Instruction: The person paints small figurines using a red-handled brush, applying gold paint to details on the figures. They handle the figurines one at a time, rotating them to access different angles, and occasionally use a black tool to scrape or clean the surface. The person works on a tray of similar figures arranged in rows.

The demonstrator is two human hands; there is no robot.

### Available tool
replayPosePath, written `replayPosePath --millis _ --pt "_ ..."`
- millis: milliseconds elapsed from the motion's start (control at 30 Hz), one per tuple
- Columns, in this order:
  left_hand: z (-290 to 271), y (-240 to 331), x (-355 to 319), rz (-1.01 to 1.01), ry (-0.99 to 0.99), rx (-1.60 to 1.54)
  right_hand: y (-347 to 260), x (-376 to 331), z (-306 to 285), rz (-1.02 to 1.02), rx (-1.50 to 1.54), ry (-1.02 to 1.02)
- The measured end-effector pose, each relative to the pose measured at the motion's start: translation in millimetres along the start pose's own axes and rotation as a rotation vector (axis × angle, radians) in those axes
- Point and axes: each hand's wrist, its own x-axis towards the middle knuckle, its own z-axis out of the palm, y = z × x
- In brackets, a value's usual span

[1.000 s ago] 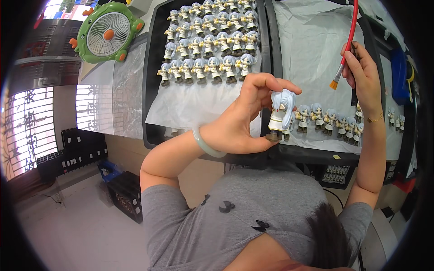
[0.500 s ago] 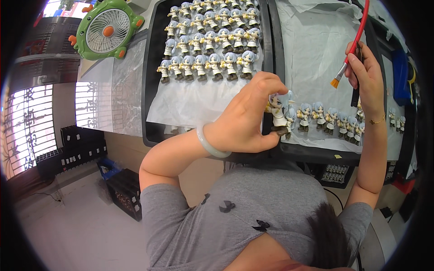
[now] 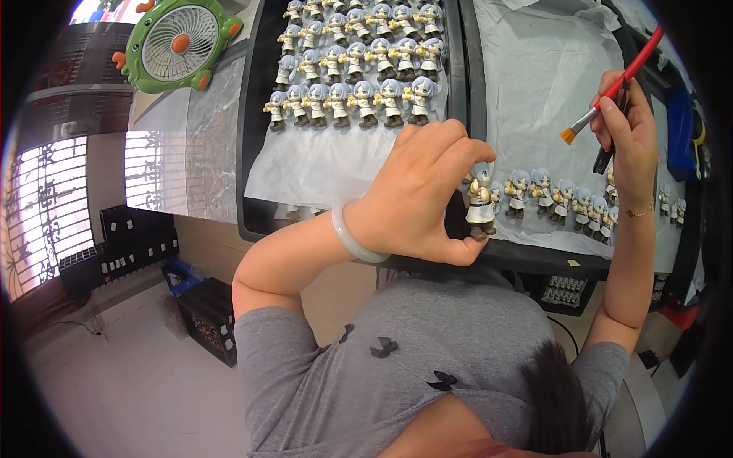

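Note:
My left hand grips a small figurine between thumb and fingers, one at its head and the other at its feet. The figurine has pale blue hair, a white outfit and dark brown boots, and is held upright. In my right hand are a red-handled brush with orange-yellow bristles, pointing down to the left, and a slim black tool whose kind I cannot make out. The bristles are apart from the figurine. Several like figurines lie in a row on white paper between my hands.
A black tray at the left holds rows of similar figurines on white paper. A second paper-lined tray is in front of me. A green fan stands far left, and a blue object lies right.
The figurine in my left hand has been turned, and its face now points sideways. My right hand has shifted slightly right with the brush, whose handle leans further to the right.

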Motion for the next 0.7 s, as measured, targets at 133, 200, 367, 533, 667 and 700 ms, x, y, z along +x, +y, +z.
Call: replayPosePath --millis 133,200,367,533,667,700 --pt "0 0 1 -0.004 -0.004 0.039 1 0 0 0.000 -0.003 -0.010" --pt "0 0 0 -0.008 -0.005 0.053 2 0 0 0.000 -0.004 -0.025" --pt "2 -2 -1 -0.011 -0.029 0.083 3 -1 -1 -0.012 -0.008 -0.047" --pt "1 -3 -2 -0.041 -0.092 0.099 0 0 5 -0.022 -0.020 -0.064" --pt "-9 -16 3 -0.024 0.003 0.045 2 -1 2 -0.016 -0.104 0.006" --pt "-28 -17 6 -0.166 -0.005 -0.047 4 -1 -4 0.003 -0.112 0.007"
